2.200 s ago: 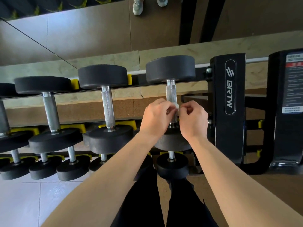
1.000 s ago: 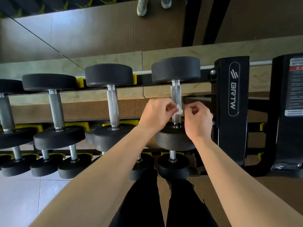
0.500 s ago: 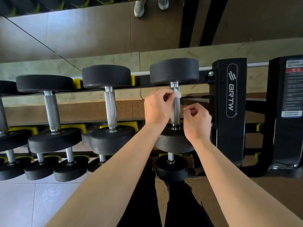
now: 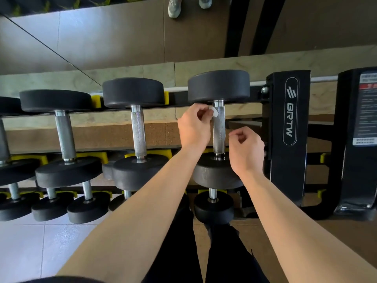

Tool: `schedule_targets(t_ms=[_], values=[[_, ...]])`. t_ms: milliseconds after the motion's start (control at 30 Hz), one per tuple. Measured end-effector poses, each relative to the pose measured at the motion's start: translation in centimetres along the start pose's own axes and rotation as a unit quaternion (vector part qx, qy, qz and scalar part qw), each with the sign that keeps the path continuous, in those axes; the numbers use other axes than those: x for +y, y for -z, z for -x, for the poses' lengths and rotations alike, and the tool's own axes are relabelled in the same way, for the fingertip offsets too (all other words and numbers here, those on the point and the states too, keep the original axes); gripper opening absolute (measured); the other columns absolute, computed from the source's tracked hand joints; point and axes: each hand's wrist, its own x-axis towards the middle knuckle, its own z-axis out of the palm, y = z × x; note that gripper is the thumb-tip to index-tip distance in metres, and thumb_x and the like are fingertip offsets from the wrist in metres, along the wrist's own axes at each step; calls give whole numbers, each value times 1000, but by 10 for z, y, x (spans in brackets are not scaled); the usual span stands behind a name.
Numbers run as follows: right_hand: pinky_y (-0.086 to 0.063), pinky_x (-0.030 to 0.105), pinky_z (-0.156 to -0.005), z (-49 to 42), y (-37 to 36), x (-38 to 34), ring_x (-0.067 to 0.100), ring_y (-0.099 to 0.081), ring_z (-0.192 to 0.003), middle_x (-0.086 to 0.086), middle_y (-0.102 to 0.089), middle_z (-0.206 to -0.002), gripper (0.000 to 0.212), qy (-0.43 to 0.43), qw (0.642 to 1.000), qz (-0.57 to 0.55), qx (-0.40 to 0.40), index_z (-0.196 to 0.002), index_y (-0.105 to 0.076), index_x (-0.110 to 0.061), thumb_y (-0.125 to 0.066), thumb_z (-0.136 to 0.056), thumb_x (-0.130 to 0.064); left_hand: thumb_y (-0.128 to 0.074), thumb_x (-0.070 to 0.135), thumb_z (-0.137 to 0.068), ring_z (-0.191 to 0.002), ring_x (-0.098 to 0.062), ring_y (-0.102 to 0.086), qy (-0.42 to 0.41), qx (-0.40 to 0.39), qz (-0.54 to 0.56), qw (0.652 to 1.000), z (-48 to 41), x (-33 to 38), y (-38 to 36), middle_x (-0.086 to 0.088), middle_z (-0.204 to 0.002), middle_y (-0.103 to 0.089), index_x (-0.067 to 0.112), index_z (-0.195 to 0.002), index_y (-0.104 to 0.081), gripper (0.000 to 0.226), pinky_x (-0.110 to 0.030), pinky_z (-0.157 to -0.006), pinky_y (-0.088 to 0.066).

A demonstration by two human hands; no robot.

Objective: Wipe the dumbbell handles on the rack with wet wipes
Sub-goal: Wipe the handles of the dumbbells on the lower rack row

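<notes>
The left hand pinches in its grip a small wet wipe against the top of the rightmost dumbbell handle on the upper tier; wrapping the knurled bar and drawing down its full length would likely clean best. The right hand, just beside the handle, has its grip clenched on nothing visible. The rack upright reads "BRTW".

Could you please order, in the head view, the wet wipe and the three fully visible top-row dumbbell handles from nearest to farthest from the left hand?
1. wet wipe, pinched in the left hand.
2. right handle, just right of it.
3. middle handle, to its left.
4. left handle, farther left.
</notes>
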Motion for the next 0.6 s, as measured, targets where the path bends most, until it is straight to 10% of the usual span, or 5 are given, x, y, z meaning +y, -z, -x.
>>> schedule_targets(t_ms=[300,600], values=[[-40,4,-52,2,0,-3,-9,-59,-66,-11,-63,-78,16,9,1000,7,-4,-89,-66,-20,-53,-97,-14,-75,27,-90,-85,1,-62,21,-204,-113,972,36,-31,28,12,-88,-69,23,-98,-75,9,-22,-82,-52],[-39,11,-57,0,-1,1,6,-60,-72,-11,-64,-81,16,10,1000,16,-1,-90,-65,-25,-54,-97,-18,-71,20,-93,-86,1,-64,75,-113,-5,991,21,-16,16,16,-87,-66,28,-94,-69,8,-18,-79,-52]])
